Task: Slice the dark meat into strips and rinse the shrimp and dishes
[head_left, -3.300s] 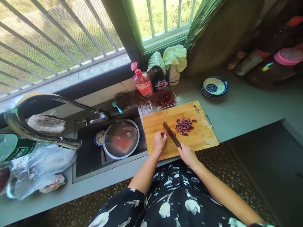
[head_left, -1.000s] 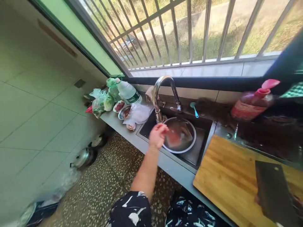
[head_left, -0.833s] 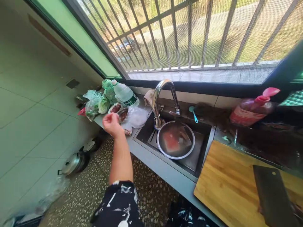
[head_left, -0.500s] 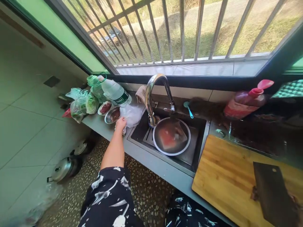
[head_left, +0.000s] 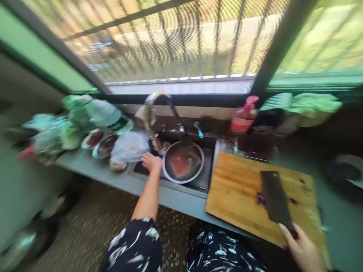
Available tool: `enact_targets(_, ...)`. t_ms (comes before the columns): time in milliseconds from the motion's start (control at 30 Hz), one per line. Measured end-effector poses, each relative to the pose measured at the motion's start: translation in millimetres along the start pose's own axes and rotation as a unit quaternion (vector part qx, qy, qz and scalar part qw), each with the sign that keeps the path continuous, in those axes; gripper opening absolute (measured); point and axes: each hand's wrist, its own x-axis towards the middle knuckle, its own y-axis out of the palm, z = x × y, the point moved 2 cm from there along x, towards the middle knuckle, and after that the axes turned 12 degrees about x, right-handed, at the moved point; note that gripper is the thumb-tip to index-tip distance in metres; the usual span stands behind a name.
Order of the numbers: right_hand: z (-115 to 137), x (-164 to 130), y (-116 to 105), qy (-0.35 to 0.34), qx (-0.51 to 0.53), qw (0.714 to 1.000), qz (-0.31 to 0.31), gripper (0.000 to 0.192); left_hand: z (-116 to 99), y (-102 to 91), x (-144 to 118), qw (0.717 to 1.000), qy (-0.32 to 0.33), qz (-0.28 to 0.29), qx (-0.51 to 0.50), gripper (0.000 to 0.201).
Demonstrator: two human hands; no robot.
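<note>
My left hand is over the left edge of the sink, beside the round basin, its fingers loosely apart and nothing seen in them. The basin stands in the sink and holds reddish pieces in water. Close by on the left lies a clear plastic bag, with a small pale item at its lower end. My right hand is closed around the handle of a dark cleaver. The blade lies over the wooden cutting board, with small purple bits next to it.
A faucet arches over the sink. Bowls, a large plastic bottle and bagged greens crowd the left counter. Behind the board stand a pink pump bottle and green cloths. A blue spoon lies behind the sink.
My left hand has moved right, from the plastic bag to the sink's edge, and opened. The view has swung right, bringing my right hand on the cleaver into sight.
</note>
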Motion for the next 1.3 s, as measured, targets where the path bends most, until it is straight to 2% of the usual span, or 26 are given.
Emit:
enact_targets(33, 2, -3, -3, -0.01, 0.003, 1.0, -0.004, 0.057, -9, -1.0, -15, 0.999, 0.0, -0.039, -0.021, 0.051)
enact_targets(67, 4, -4, -5, -0.02, 0.005, 1.0, -0.011, 0.055, -22, -0.5, -31, 0.996, 0.029, -0.054, -0.06, 0.05)
enact_targets(133, 6, -3, -9, -0.023, 0.006, 1.0, -0.016, 0.05, -65, 0.1, -72, 0.971, 0.173, -0.014, -0.165, 0.033)
enact_targets(167, 4, -2, -9, -0.016, 0.009, 1.0, -0.011, 0.048, -92, -2.4, -98, 0.941, 0.262, 0.017, -0.213, 0.026)
enact_targets(233, 0, -2, -7, 0.001, 0.021, 1.0, 0.013, 0.047, -157, -12.8, -155, 0.86, 0.418, 0.077, -0.283, 0.021)
enact_targets(267, -3, -2, -4, 0.003, 0.027, 0.999, 0.028, 0.048, -191, -19.3, -181, 0.823, 0.473, 0.097, -0.299, 0.019)
enact_targets(333, -9, -4, 5, -0.019, 0.033, 0.998, 0.057, 0.046, -260, -31.4, -224, 0.779, 0.54, 0.106, -0.3, 0.017)
enact_targets(433, -16, -8, 24, -0.104, 0.017, 0.991, 0.082, 0.036, -346, -37.3, -263, 0.782, 0.574, 0.142, -0.195, 0.02)
enact_targets(500, -20, -10, 35, -0.15, -0.022, 0.986, 0.072, 0.031, -382, -34.0, -278, 0.786, 0.579, 0.178, -0.121, 0.024)
enact_targets(567, -26, -10, 38, -0.161, -0.083, 0.983, 0.041, 0.029, -405, -27.9, -287, 0.785, 0.581, 0.2, -0.082, 0.027)
enact_targets(667, -30, -6, 27, -0.142, -0.166, 0.976, -0.014, 0.028, -422, -18.1, -290, 0.789, 0.573, 0.218, -0.048, 0.027)
enact_targets(800, -31, 4, -2, -0.113, -0.211, 0.97, -0.042, 0.025, -427, -13.3, -281, 0.8, 0.544, 0.249, -0.035, 0.023)
enact_targets(867, -32, 8, -11, -0.113, -0.206, 0.971, -0.034, 0.023, -421, -15.4, -273, 0.804, 0.53, 0.264, -0.057, 0.028)
enact_targets(967, -38, 11, -13, -0.123, -0.179, 0.976, -0.024, 0.023, -402, -20.4, -262, 0.802, 0.508, 0.292, -0.117, 0.038)
enact_targets(1100, -49, 14, -7, -0.134, -0.155, 0.979, -0.027, 0.029, -374, -23.5, -256, 0.798, 0.465, 0.326, -0.201, 0.028)
enact_targets(1200, -51, 14, -3, -0.124, -0.151, 0.981, -0.023, 0.031, -369, -25.6, -254, 0.8, 0.424, 0.332, -0.263, 0.023)
enact_targets(1300, -48, 13, -2, -0.119, -0.139, 0.983, -0.022, 0.031, -369, -30.1, -254, 0.785, 0.379, 0.368, -0.323, 0.022)
